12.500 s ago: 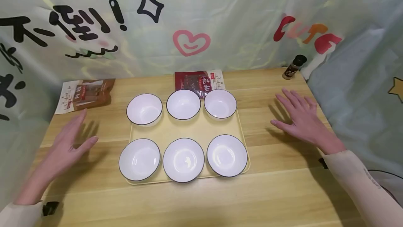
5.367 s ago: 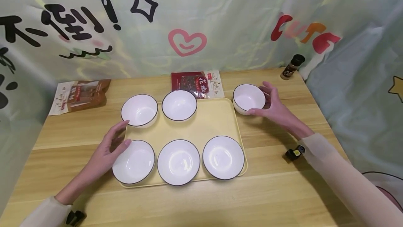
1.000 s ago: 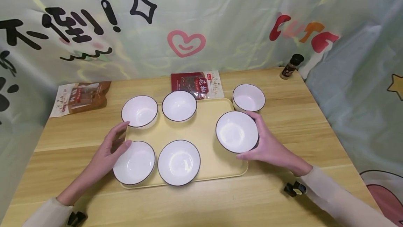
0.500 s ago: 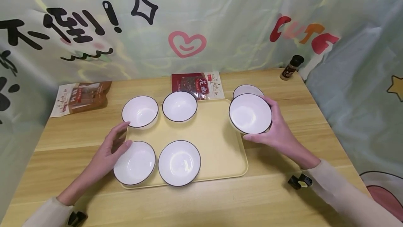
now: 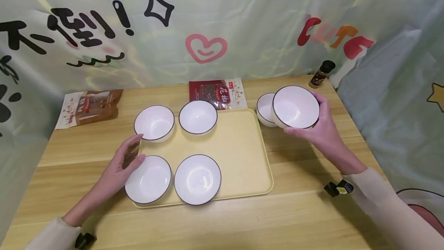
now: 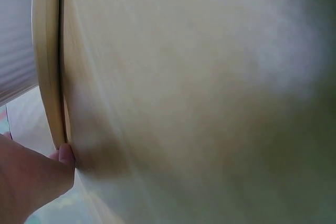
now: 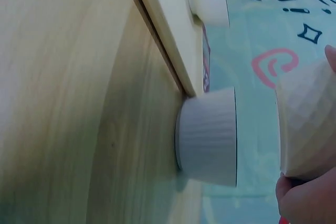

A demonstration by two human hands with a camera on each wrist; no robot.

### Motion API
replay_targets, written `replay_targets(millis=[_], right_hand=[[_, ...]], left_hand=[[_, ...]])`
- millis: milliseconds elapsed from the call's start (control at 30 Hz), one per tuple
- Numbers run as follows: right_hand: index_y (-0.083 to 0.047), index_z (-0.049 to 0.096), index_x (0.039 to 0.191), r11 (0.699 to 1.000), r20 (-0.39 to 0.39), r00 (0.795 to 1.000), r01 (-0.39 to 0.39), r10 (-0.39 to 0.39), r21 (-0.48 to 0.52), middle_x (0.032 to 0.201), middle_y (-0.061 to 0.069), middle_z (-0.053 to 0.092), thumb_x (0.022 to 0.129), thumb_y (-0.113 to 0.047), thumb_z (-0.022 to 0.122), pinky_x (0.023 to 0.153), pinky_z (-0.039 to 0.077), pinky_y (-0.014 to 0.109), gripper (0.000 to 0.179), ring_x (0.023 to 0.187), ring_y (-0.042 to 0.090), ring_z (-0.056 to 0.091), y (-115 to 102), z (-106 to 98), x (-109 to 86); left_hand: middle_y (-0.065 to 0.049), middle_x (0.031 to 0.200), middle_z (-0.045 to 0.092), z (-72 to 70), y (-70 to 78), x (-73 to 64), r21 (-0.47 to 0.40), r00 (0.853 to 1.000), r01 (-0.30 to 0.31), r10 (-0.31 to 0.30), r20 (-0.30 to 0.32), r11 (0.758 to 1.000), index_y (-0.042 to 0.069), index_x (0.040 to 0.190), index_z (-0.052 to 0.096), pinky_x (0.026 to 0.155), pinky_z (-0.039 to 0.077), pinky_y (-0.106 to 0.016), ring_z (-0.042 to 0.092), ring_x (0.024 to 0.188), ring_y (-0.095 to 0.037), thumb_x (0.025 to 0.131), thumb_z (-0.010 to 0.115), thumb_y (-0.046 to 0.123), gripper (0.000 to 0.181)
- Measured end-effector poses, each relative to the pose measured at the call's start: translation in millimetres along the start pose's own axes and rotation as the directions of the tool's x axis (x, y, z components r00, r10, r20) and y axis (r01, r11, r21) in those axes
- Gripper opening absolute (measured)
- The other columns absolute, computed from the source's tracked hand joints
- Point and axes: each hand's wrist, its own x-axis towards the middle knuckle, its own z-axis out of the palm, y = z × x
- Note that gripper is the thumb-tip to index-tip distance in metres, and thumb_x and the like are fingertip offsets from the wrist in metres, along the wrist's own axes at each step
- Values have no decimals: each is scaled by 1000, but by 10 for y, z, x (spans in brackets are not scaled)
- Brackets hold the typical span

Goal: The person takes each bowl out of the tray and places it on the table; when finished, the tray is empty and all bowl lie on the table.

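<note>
My right hand [image 5: 327, 136] grips a white, dark-rimmed bowl [image 5: 296, 105] by its side, thumb near the front of the rim. In the right wrist view this held bowl [image 7: 307, 121] is raised, with a gap between it and another bowl [image 7: 210, 137] standing on the table against the tray. My left hand [image 5: 116, 169] rests at the left edge of the pale yellow tray [image 5: 243, 165], fingers loosely bent. Its forefinger reaches the rear left bowl [image 5: 154, 123], and its thumb overlaps the front left bowl [image 5: 148, 179]. In the left wrist view a fingertip [image 6: 66, 153] touches the tray's side.
Two more bowls stand on the tray, a rear middle bowl [image 5: 198, 117] and a front middle bowl [image 5: 197, 179]. Behind lie a red packet [image 5: 216, 93] and a brown packet [image 5: 90, 107]. A black-capped seasoning bottle [image 5: 322, 74] stands at the back right. A printed curtain [image 5: 249, 26] hangs behind.
The front right bowl has been lifted off the tray and carried right and back, past the bowl set on the table earlier. The left hand has stayed at the tray's left edge this last second.
</note>
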Motion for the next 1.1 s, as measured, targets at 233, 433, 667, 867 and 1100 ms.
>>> replay_targets(millis=[233,433,667,867,1100], right_hand=[[-19,18,170,999,-68,997,-44,46,23,169,9,29,84,-6,95,110,41,27,116,144,24,38,95,-122,126],[-20,12,172,995,-110,989,-89,94,50,172,13,23,89,-8,90,111,39,23,115,147,24,34,211,-243,211],[-20,16,169,982,-159,979,-103,129,161,169,9,25,87,-2,90,100,43,12,112,147,23,34,338,-354,292],[-19,14,170,987,-163,975,-142,154,81,170,11,23,89,-8,90,102,42,11,112,147,21,35,420,-416,338],[-12,12,171,979,-142,969,-205,203,7,171,14,24,90,-16,91,115,39,27,113,147,27,37,505,-452,369]], left_hand=[[-22,165,40,-2,4,2,0,1000,1,-1,0,1000,25,170,36,103,36,-4,45,147,-53,113,64,17,64],[-22,166,40,-3,-5,5,2,1000,0,0,1,1000,25,170,36,103,36,-4,44,147,-54,112,65,16,65],[-23,165,39,-6,1,4,0,1000,0,0,5,1000,24,170,36,103,36,-4,44,147,-55,112,65,16,65],[-23,166,39,-4,-1,4,-6,1000,2,-2,5,1000,24,170,36,104,36,-4,42,148,-56,112,65,16,65],[-22,166,39,-7,0,4,-8,1000,3,-3,4,1000,25,170,35,104,35,-4,42,149,-54,112,65,17,65]])
